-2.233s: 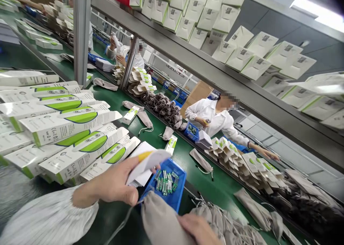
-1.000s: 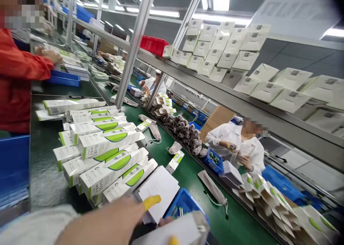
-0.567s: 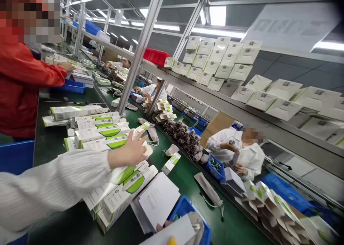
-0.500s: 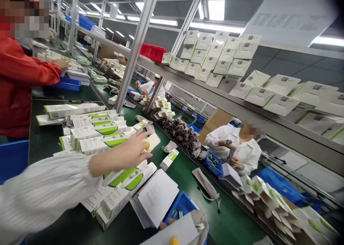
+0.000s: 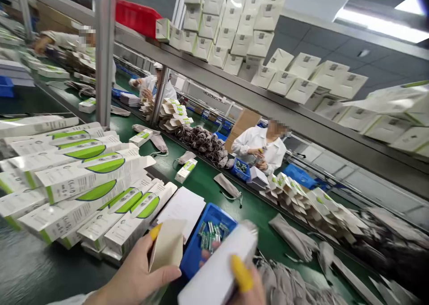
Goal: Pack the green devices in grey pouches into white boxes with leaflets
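1. Your left hand (image 5: 134, 267) has come back from over the printed boxes (image 5: 92, 171) and is now just beside your right hand (image 5: 252, 291).
2. It now grips an open carton (image 5: 167, 242); about two seconds ago it held white paper.
3. A white paper (image 5: 211, 269) now lies along the grey pouch (image 5: 254, 233) in your right hand, bare back then.
4. Left of that hand, more of the green-and-silver cells (image 5: 209, 228) show than half a second ago.
5. The person in red, beyond your left hand, has left view.
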{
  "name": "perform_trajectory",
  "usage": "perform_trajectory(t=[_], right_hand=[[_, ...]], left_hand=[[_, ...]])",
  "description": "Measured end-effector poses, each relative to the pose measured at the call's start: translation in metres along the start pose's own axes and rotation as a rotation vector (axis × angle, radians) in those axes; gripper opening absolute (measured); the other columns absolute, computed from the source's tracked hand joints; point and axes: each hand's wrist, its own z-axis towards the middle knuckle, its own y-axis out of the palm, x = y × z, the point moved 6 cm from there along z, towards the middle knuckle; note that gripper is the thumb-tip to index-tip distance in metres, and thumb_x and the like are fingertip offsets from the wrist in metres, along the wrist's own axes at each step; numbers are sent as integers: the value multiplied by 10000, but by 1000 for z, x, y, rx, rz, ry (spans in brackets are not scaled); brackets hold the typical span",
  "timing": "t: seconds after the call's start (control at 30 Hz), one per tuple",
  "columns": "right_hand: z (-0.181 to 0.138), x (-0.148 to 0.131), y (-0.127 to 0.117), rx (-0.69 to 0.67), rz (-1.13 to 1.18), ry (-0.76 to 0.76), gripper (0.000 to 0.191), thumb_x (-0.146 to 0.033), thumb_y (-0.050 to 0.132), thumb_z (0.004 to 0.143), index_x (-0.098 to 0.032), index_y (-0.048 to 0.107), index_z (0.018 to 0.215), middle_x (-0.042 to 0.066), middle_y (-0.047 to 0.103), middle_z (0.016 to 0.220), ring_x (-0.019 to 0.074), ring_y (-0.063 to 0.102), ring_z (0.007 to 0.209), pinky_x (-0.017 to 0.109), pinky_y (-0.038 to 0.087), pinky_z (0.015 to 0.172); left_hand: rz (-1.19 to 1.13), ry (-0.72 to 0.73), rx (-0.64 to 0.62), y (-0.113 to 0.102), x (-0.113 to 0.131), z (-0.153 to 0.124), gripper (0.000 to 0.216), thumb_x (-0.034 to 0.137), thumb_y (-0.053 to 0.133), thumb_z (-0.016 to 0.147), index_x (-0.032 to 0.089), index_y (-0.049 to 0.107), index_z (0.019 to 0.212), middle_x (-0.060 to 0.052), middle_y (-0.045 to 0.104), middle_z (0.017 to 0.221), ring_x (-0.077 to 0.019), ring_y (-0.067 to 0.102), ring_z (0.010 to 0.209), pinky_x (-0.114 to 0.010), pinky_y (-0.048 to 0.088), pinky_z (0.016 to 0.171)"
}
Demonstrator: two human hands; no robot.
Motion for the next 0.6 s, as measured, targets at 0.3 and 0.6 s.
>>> perform_trajectory(t=[0.3, 0.6], right_hand=[[-18, -26, 35, 161, 45, -403, 683, -463, 735, 641, -140, 494, 1194, 175, 650, 1089, 271, 653, 949, 372, 549, 786], [-19, -43, 38, 59, -262, -365, 654, -482, 692, 688, -94, 522, 1188, 188, 551, 1258, 280, 551, 1135, 348, 494, 899]], left_hand=[[135, 66, -21, 25, 17, -2, 664, 299, 768, 596, 224, 511, 1204, -65, 678, 1133, -244, 671, 929, -276, 563, 806], [12, 27, -138, 19, 16, -2, 615, 198, 683, 680, 221, 468, 1256, -72, 607, 1227, -268, 591, 1095, -304, 518, 899]])
